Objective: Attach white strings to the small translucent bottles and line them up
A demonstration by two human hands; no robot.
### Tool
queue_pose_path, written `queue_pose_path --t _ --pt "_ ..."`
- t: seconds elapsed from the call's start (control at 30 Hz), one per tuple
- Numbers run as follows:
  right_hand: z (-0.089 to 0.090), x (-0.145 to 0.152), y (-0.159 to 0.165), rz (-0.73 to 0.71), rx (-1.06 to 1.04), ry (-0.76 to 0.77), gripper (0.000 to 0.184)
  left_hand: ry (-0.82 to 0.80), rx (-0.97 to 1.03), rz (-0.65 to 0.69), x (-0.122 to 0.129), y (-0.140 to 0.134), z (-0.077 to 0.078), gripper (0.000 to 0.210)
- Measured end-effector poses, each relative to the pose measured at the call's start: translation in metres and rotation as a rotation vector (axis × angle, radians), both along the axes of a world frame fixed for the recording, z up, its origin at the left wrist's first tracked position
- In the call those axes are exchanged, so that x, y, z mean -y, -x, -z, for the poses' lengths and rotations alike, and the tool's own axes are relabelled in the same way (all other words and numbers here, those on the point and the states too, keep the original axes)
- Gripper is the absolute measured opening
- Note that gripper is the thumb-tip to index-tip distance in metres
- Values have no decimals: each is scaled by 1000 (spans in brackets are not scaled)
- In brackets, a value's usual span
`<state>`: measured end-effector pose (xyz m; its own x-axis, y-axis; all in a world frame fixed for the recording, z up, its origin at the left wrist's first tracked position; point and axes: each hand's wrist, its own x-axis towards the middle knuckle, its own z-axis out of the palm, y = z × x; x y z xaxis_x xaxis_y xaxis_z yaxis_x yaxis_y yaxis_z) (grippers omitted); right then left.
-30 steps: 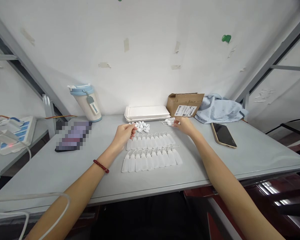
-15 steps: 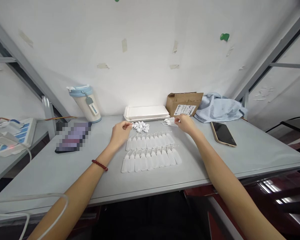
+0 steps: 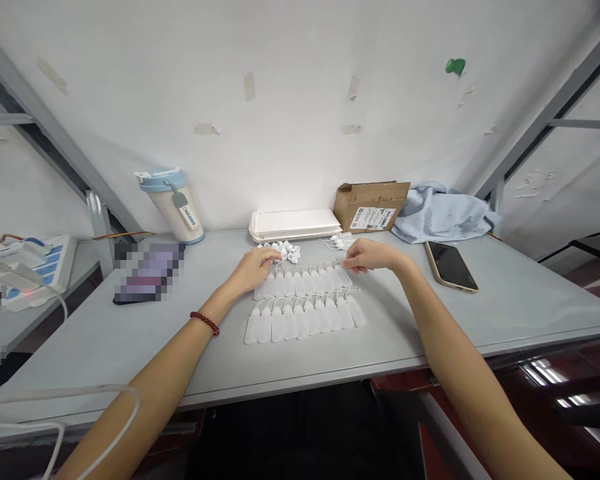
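Left hand (image 3: 253,268) and right hand (image 3: 367,255) — each pinching something small, unclear what — over rows of white bottles (image 3: 304,301).

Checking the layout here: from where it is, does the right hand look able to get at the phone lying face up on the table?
Probably yes. The right hand rests at the back row of small bottles, and the phone lies just to its right on bare table with nothing between them.
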<state>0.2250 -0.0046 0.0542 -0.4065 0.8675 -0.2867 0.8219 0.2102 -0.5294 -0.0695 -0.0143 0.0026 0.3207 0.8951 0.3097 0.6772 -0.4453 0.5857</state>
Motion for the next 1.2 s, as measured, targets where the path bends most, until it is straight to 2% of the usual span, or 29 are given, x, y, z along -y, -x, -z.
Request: queue_pose_path --t 0.2,0.3,0.53,0.8,0.87,1.03,1.2 --pt "1 0 0 -40 -17 75 31 72 59 -119 1 0 -2 23" --pt "3 -1 0 -39 -9 82 31 51 91 -156 0 2 0 19" --pt "6 -4 1 -40 12 126 29 30 -135 -269 -1 6 0 20" --pt "8 -3 7 22 16 134 29 48 -145 -378 4 6 -9 18" --pt "8 -2 8 28 18 126 29 56 -73 -407 5 6 -10 18" --pt "9 -3 7 26 34 62 30 118 276 -423 8 1 -17 13" --pt "6 -1 8 88 -56 -182 30 248 597 -333 17 -8 -24 24"
